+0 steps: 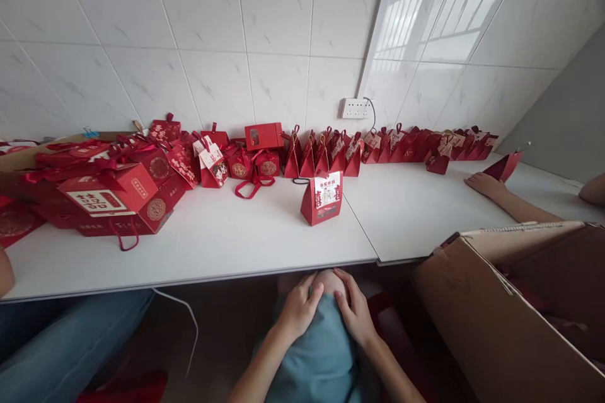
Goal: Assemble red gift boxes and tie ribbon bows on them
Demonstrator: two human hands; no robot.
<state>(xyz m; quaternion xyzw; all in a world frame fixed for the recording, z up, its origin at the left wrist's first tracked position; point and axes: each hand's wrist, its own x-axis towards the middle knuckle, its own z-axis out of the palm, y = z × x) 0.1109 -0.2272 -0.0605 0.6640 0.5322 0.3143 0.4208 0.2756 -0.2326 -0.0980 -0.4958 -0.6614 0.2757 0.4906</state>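
Left hand [301,304] and right hand [354,310] rest empty, fingers spread for ease on a knee [327,281] below the worktop [212,236]; upon it, a red box [319,212] stands steady, its base seemingly flat.

Cool, soft daylight fills the room, and a barred window reflection [430,6] glares off the shiny wall tiles [203,0]. The tabletop [265,233] looks pale, evenly lit; below it, deep shadow. Towards the edges shapes stretch and lean, and the jeans [80,340] look slightly blurred.
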